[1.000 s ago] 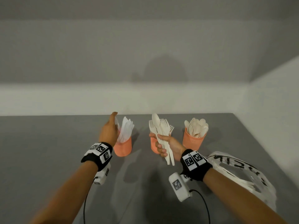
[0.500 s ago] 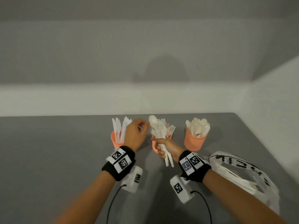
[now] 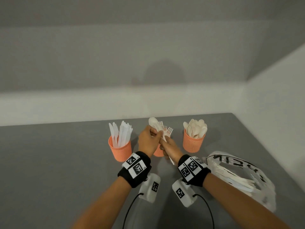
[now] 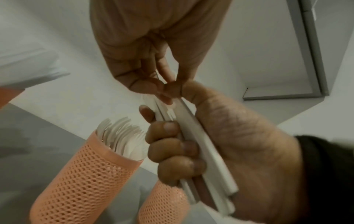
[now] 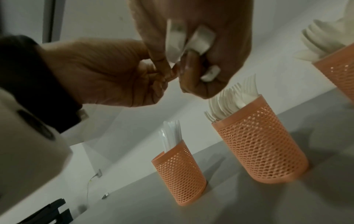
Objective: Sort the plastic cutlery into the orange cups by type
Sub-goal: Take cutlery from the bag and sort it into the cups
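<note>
Head view: gripping a bundle point(image 3: 162, 129) of white forks with one spoon, right hand point(image 3: 170, 146) curled round the handles, heads pointing up and away. Pinching at the bundle just above that grip, left hand point(image 3: 148, 141), fingers bent, fingertips meeting the right thumb. Hovering over the middle cup point(image 3: 158, 152), both hands, hiding most of it. Standing on the grey tabletop point(image 3: 49, 162) to the left, a cup of knives point(image 3: 120, 150); to the right, a cup of spoons point(image 3: 193, 143). Lying near the right forearm, a clear bag point(image 3: 247, 176) with more white cutlery inside.

Left wrist view: closing thumb and fingertips of the left hand point(image 4: 151, 63) on the top of one white handle. Wrapping four curled fingers and the thumb of the right hand point(image 4: 220, 151) round the bundle point(image 4: 199, 145), handles slanting down to the right. Standing below, the fork cup point(image 4: 86, 180), tines showing above its rim; beside it, part of another orange cup point(image 4: 164, 204).

Right wrist view: clasping the handle ends point(image 5: 203, 39), right hand point(image 5: 201, 53) tightly curled. Pinching beside it, left hand point(image 5: 114, 72), fingertips touching the right hand's fingers; blurred, so impossible to tell exactly which piece. Standing on the tabletop point(image 5: 249, 204), well below the hands, the fork cup point(image 5: 262, 145), the knife cup point(image 5: 180, 174) and, at the right edge, the spoon cup point(image 5: 337, 66).
</note>
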Demonstrator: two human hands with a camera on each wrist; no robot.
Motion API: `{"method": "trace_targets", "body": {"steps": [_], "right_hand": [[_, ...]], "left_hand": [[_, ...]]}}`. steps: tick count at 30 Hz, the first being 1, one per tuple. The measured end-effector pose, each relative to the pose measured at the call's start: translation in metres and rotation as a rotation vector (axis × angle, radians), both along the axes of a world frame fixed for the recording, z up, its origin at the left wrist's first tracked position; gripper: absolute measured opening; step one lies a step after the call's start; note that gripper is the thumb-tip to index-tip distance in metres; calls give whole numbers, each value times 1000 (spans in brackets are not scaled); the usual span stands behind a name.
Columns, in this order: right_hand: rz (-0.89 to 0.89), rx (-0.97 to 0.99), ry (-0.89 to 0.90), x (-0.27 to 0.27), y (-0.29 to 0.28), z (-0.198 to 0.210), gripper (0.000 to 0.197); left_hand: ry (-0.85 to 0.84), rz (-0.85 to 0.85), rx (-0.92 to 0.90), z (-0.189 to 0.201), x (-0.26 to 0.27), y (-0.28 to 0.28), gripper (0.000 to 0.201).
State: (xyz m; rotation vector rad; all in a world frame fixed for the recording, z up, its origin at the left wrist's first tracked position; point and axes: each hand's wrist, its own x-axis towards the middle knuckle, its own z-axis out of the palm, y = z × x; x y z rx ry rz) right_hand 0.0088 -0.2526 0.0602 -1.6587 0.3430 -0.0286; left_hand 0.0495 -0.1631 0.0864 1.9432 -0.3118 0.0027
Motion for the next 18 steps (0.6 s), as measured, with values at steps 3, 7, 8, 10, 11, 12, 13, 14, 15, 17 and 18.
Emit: {"method": "trace_targets", "body": {"steps": [3, 7, 8, 10, 11, 12, 13, 14, 15, 17, 18], "right_hand": [[28, 90, -21, -2, -2, 2, 22], [70, 297, 29, -2, -4, 0, 35], [74, 376, 47, -2, -6, -1, 34], [104, 500, 69, -2, -8, -1, 30], [116, 537, 75, -2, -8, -1, 29], [123, 556, 76, -3, -8, 1, 28], [125, 557, 74, -4, -7, 2, 27], [125, 555, 68, -5, -7, 2, 26], [131, 559, 60, -5, -6, 4, 26], [153, 607, 52, -6, -6, 6, 29], [166, 634, 52, -6, -5, 7, 30]], "left_hand": [[8, 21, -236, 12, 2, 2, 22], [48, 109, -516, 26, 9, 11, 21], [44, 146, -522, 26, 14, 14, 23], [51, 189, -460, 21, 23, 20, 24], [63, 189, -418, 18, 25, 22, 23], [77, 188, -394, 14, 26, 23, 20], [97, 185, -399, 10, 25, 24, 14], [131, 184, -417, 6, 23, 24, 7], [176, 192, -430, 1, 21, 25, 10], [276, 198, -422, -9, 18, 25, 18], [315, 193, -399, -14, 17, 24, 18]]}}
